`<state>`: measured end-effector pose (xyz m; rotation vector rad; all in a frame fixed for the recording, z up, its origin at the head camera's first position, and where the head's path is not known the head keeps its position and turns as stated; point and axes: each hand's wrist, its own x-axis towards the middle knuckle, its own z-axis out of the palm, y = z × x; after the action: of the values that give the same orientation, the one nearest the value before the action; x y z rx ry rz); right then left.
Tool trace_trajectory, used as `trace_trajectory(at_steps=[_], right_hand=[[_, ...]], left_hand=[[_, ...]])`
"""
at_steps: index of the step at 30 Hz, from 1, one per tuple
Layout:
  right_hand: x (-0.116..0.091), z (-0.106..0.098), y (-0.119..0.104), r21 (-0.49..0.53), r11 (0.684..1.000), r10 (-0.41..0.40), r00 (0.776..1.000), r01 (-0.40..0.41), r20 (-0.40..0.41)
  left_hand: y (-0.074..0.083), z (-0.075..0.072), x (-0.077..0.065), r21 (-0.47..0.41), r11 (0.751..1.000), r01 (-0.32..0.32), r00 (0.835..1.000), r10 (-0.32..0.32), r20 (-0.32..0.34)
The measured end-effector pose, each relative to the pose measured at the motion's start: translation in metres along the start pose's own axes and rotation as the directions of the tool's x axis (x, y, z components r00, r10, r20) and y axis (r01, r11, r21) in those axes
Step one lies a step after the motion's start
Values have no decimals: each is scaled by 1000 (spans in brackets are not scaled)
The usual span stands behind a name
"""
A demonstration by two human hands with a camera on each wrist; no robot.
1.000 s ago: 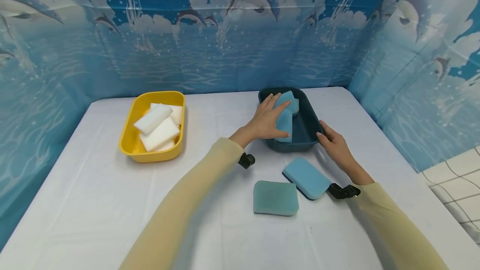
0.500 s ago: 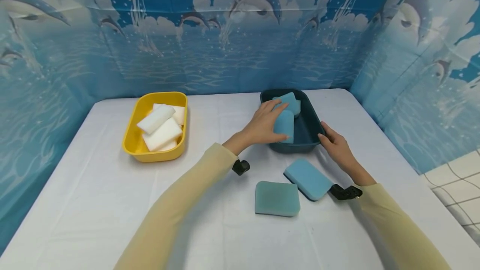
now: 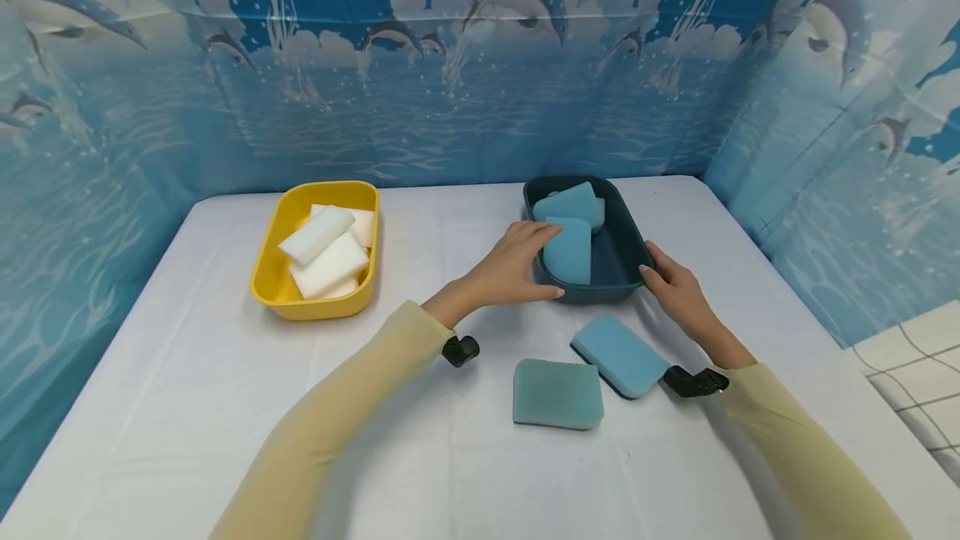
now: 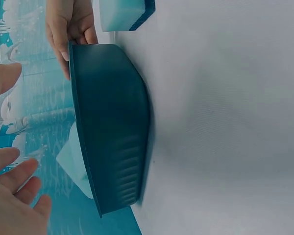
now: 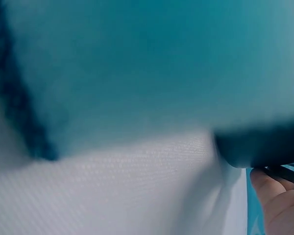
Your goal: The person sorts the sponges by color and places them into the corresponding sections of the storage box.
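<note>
A dark teal plastic basin stands at the back right of the table, with several blue sponges inside along its left part. My right hand grips the basin's right front rim, thumb outside; the left wrist view also shows that hand at the rim. My left hand is just left of the basin, fingers spread, holding nothing. In front of the basin lie a blue sponge and a greener sponge, each with a dark underside. A blurred sponge fills much of the right wrist view.
On the left of the white-covered table stands a yellow basin holding several white sponges. A dolphin-print curtain hangs behind the table and along its sides. White tiles show at the far right.
My left hand has drawn back left and toward me from over the sponges in the teal basin, uncovering them. The right hand stays on the rim. The view has shifted slightly.
</note>
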<state>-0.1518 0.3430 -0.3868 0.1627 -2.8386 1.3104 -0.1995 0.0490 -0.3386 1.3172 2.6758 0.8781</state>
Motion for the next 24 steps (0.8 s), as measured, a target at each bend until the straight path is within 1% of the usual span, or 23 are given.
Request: trace_trajectory(at_steps=[2,6,11,15,18,24], right_hand=[[0,-1,-1,8,1000,0,1000,0,5],[0,0,-2,-7,1000,-3,1000,3,3],[-1,0,-3,-22,1000,0,1000,0,5],[-2,0,-1,-34,999,3,1000,-3,3],[-1,0,-1,-26,1000,1,1000,-1,1],[-1,0,-2,-7,1000,-6,1000,6,1]], left_hand=[[-1,-1,-3,-19,1000,16,1000,-16,15],[1,-1,-9,-57,997,47,998,-44,54],[6,-1,-16,-86,995,49,997,-42,72],[6,0,-21,-100,994,41,997,-34,72],[5,1,-25,-109,993,51,996,-42,78],[4,2,-31,-109,989,95,989,-81,128]])
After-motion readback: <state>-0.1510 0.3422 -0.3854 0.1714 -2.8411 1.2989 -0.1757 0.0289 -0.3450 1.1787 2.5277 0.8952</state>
